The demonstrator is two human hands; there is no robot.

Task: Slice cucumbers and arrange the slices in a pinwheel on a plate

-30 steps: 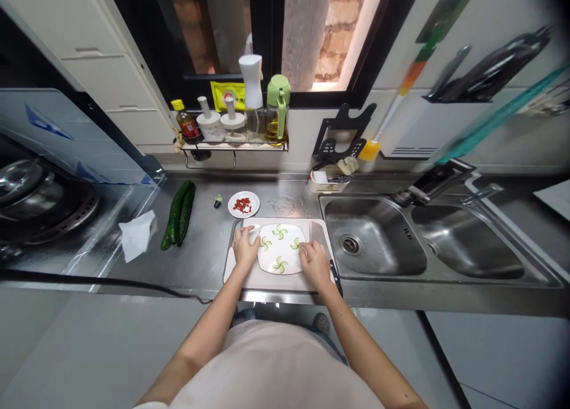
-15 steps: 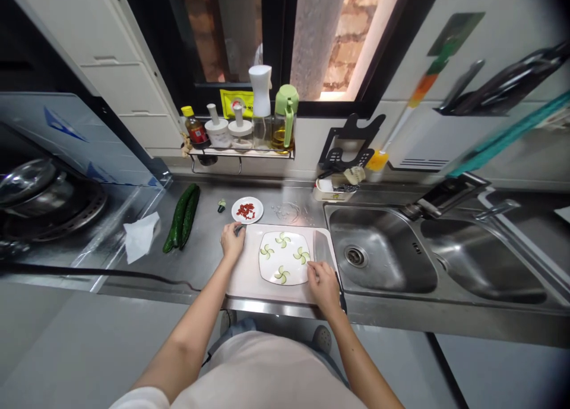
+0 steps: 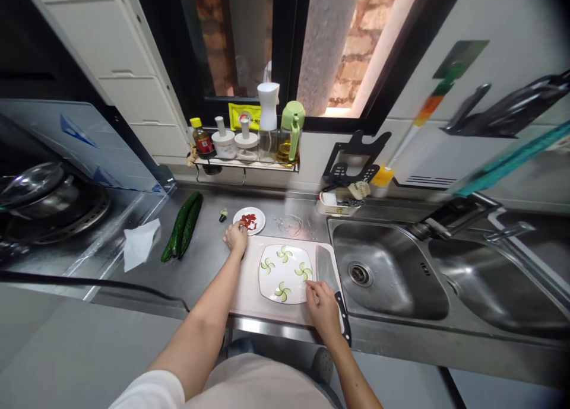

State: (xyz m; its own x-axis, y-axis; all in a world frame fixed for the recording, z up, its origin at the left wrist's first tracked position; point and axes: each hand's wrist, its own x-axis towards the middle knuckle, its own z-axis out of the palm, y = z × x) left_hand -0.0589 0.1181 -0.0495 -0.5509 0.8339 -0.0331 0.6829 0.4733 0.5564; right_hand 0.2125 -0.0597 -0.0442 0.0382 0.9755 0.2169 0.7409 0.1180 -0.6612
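My left hand [image 3: 236,238] is at the near-left rim of a small white plate [image 3: 259,229] that holds small red pieces [image 3: 249,221]. Its fingers are bent together over the rim, and whatever is between the fingertips is hidden. Beside the right rim of a white square plate [image 3: 273,295] is my right hand [image 3: 322,307], its fingers loosely bent and thumb apart. Several pinwheels of green slices [image 3: 303,272] lie on that plate. Under it is a pale cutting board [image 3: 249,302], where a black-handled kitchen knife [image 3: 326,266] lies at the right.
Cucumbers [image 3: 181,227], a paper towel [image 3: 140,243] and a small green scrap [image 3: 223,215] lie on the steel counter to the left. A double sink [image 3: 387,266] adjoins the board on the right. A rack [image 3: 249,162] of seasoning bottles hangs behind. A pot [image 3: 33,186] stands far left.
My left hand has gone from the board's top-left corner to the small plate's rim, fingertips near the red pieces. My right hand stays beside the square plate. The view has tilted slightly.
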